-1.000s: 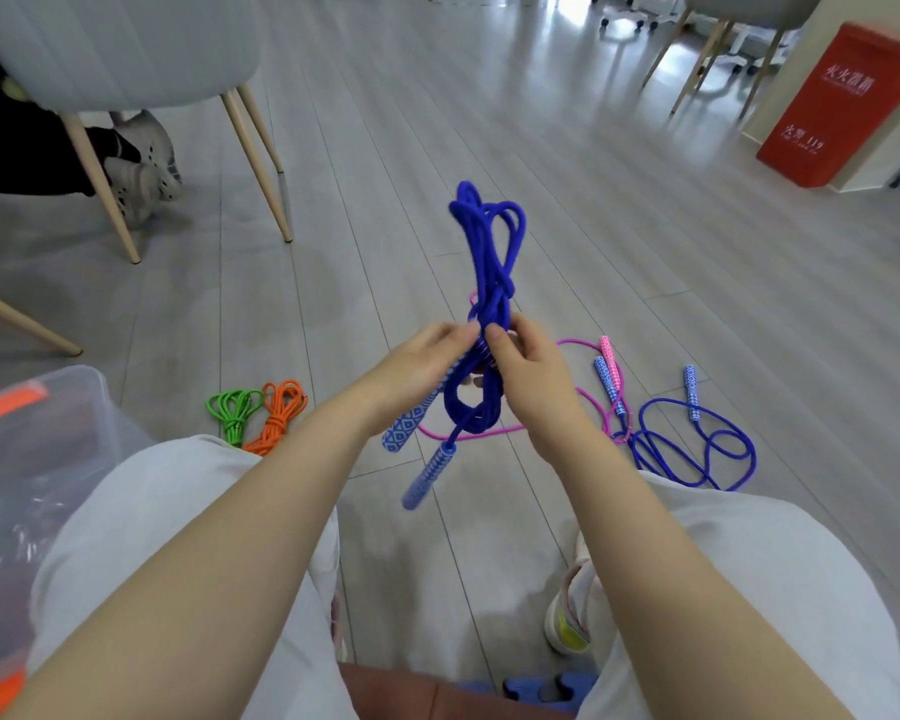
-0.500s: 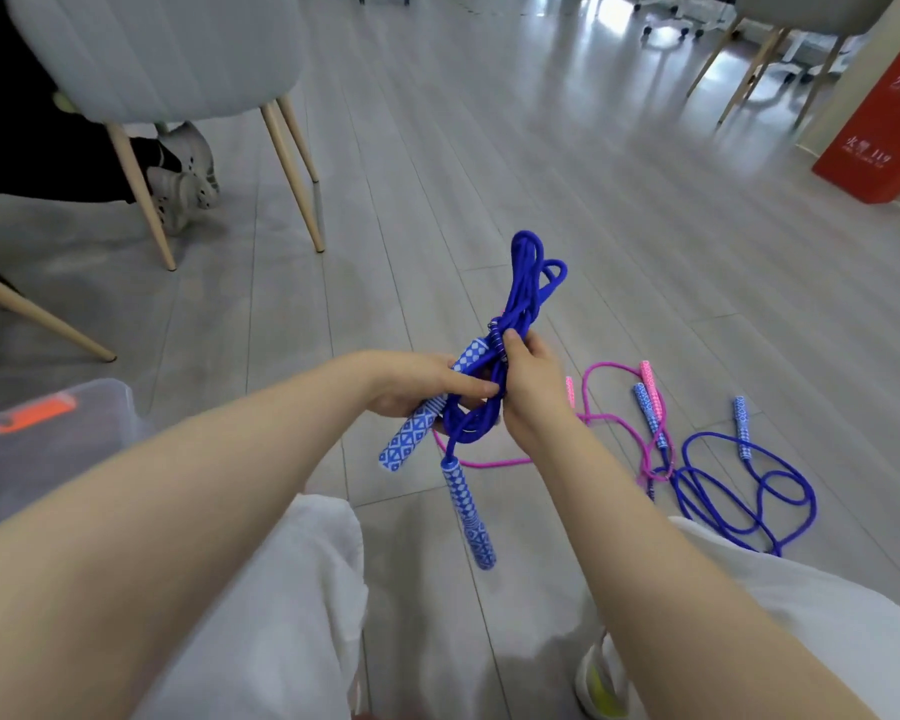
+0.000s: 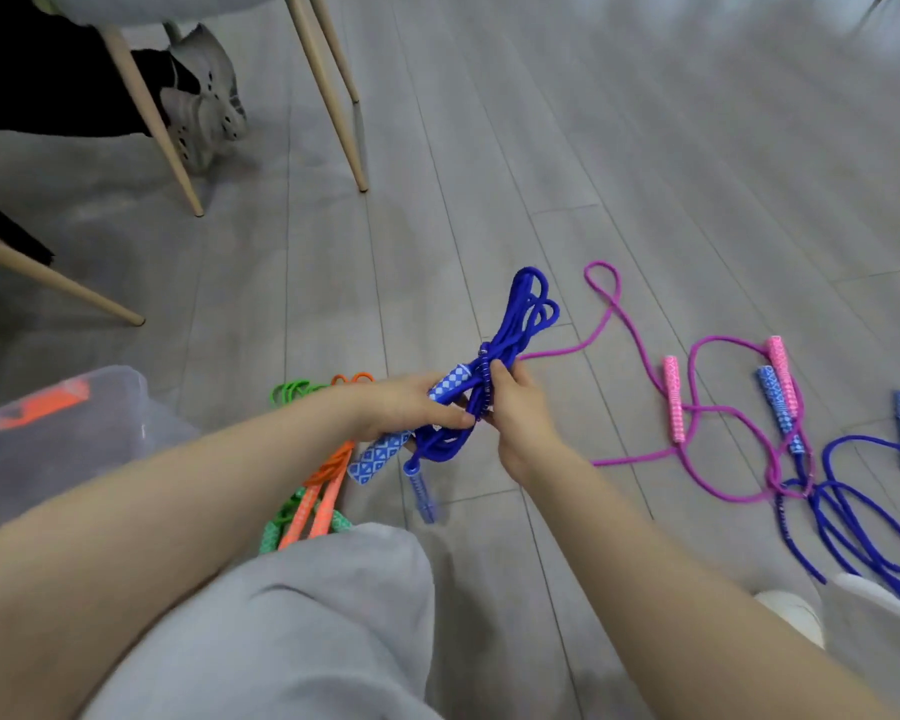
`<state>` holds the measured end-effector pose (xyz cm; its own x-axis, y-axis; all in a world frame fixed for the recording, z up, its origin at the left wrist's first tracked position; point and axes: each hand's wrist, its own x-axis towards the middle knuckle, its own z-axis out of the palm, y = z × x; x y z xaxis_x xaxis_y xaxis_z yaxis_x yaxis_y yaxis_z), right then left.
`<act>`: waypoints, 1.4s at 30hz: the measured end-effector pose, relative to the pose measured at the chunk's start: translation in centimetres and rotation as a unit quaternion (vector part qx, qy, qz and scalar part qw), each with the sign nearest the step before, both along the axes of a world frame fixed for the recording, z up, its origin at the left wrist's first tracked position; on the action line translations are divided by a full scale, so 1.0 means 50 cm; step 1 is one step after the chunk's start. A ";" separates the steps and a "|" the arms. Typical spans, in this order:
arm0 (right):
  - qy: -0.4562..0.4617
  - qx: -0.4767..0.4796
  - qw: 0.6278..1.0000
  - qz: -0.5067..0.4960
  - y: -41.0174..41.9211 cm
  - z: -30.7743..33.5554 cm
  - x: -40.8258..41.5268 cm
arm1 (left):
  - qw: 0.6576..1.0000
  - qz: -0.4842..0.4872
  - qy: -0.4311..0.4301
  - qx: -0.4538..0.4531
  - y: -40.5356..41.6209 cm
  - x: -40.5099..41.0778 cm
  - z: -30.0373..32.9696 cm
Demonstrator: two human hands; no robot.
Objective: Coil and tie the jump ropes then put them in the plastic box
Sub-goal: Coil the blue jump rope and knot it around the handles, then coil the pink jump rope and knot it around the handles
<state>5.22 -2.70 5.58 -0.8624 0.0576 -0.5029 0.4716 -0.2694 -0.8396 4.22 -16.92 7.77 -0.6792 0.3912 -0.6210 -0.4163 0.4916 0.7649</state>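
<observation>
My left hand (image 3: 411, 407) and right hand (image 3: 515, 407) both grip the coiled dark-blue cord jump rope (image 3: 510, 330), held above the floor. Tying looks finished; next, the clear plastic box (image 3: 126, 402) at nine o'clock.

Blue jump rope (image 3: 520, 324): braided cord, matt. Plastic box (image 3: 74, 439): translucent, smooth. Floor (image 3: 593, 148): grey wood-look planks, slight sheen. Trousers (image 3: 292, 626): soft grey cloth.

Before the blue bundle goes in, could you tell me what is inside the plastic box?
Through the cloudy plastic box only an orange shape shows; the left forearm covers its near part.
</observation>
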 end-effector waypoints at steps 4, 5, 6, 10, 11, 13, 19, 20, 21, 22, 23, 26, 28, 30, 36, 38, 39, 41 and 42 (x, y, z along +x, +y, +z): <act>-0.032 0.021 0.995 0.089 -0.049 -0.075 -0.019 | 0.996 0.079 0.015 -0.027 -0.066 0.013 -0.114; -0.036 0.028 0.993 0.108 -0.059 -0.093 -0.023 | 0.995 0.095 0.017 -0.035 -0.076 0.018 -0.138; -0.042 0.032 0.991 0.123 -0.068 -0.109 -0.026 | 0.993 0.107 0.020 -0.044 -0.085 0.021 -0.161; -0.074 0.059 0.980 0.176 -0.098 -0.196 -0.035 | 0.984 0.147 0.063 -0.081 -0.106 0.019 -0.239; -0.081 0.070 0.976 0.188 -0.100 -0.219 -0.036 | 0.980 0.155 0.074 -0.098 -0.110 0.015 -0.259; -0.096 0.096 0.970 0.204 -0.098 -0.258 -0.036 | 0.974 0.163 0.075 -0.142 -0.117 0.008 -0.293; -0.140 0.140 0.957 0.211 -0.035 -0.331 -0.035 | 0.956 0.195 0.066 -0.207 -0.127 -0.016 -0.358; -0.145 0.149 0.956 0.206 -0.020 -0.342 -0.038 | 0.954 0.190 0.070 -0.223 -0.126 -0.023 -0.362; -0.147 0.157 0.956 0.200 -0.004 -0.352 -0.041 | 0.951 0.185 0.071 -0.236 -0.126 -0.029 -0.369; -0.148 0.164 0.956 0.192 0.013 -0.361 -0.046 | 0.951 0.181 0.074 -0.238 -0.124 -0.036 -0.373; -0.148 0.174 0.956 0.185 0.029 -0.366 -0.051 | 0.953 0.177 0.078 -0.234 -0.121 -0.041 -0.379; -0.149 0.209 0.953 0.163 0.081 -0.383 -0.070 | 0.957 0.139 0.092 -0.236 -0.102 -0.055 -0.392; -0.150 0.238 0.946 0.158 0.121 -0.390 -0.083 | 0.952 0.096 0.106 -0.272 -0.079 -0.064 -0.399; -0.137 0.293 0.930 0.174 0.166 -0.394 -0.092 | 0.943 0.066 0.125 -0.301 -0.056 -0.070 -0.398; -0.090 0.479 0.846 0.216 0.338 -0.388 -0.124 | 0.908 -0.009 0.257 -0.332 -0.001 -0.101 -0.381; -0.077 0.535 0.817 0.200 0.403 -0.385 -0.127 | 0.904 -0.048 0.282 -0.317 0.028 -0.109 -0.379; -0.078 0.561 0.802 0.191 0.433 -0.384 -0.126 | 0.905 -0.070 0.285 -0.307 0.043 -0.109 -0.379; -0.101 0.599 0.774 0.178 0.487 -0.384 -0.123 | 0.906 -0.121 0.285 -0.289 0.073 -0.101 -0.380; -0.119 0.608 0.765 0.176 0.508 -0.384 -0.121 | 0.905 -0.147 0.285 -0.281 0.086 -0.095 -0.383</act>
